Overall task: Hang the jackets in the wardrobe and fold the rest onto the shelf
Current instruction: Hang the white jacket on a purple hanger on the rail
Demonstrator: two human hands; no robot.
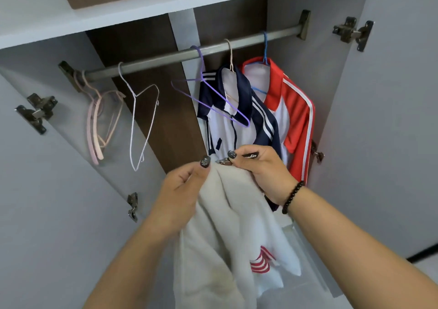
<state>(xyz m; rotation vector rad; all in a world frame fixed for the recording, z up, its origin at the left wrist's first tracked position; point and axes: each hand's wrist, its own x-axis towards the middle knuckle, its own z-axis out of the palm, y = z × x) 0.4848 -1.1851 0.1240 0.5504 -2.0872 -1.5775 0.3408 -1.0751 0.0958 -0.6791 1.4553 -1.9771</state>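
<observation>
Both grips pinch the white jacket's top edge: left hand [187,185] on fabric, right hand [258,173] at its metal zipper pull [222,161], below the wardrobe rail [189,54]. A crooked zipper start could snag the cloth.

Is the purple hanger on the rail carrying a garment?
No. The purple hanger hangs bare on the rail, in front of the navy jacket, which hangs on its own beige hanger.
</observation>
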